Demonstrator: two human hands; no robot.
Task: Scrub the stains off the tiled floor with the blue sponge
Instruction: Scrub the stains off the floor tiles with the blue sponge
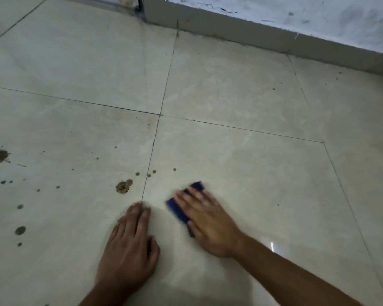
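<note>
Scrubbing the floor tile with the sponge

Right hand [205, 219] presses flat-fingered on the blue sponge [186, 206], right of the grout line; left hand [128, 244] braces, fingers straight. Work leftward, firm overlapping strokes, toward the brown stain [123, 186].

A low grey skirting strip [274, 38] runs along the far edge of the room, slanting down toward the right. Above it rises a whitewashed wall [296, 12], scuffed with dark smudges and scratch marks. At the top, left of centre, a thin dark vertical pipe or post [140, 5] stands where the skirting ends at a corner, its base grimy.
</note>
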